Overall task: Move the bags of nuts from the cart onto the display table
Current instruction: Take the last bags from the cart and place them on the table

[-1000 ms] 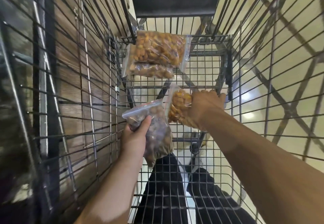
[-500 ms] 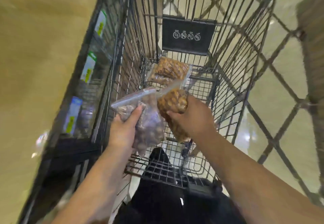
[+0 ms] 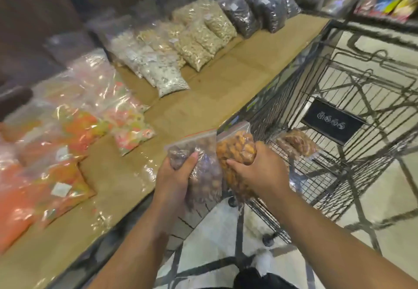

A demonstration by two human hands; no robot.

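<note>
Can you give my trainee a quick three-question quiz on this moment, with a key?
1. True or false: both hands hold a bag right now.
2. Which bag does the left hand grip? A) bag of dark brown nuts B) bag of orange-tan nuts C) a bag of white pieces
3. Fill in: at least one bag of nuts still lies in the ____.

Key:
1. True; the right hand grips the bag of orange-tan nuts.
2. A.
3. Cart; neither held bag is on the display table yet.
</note>
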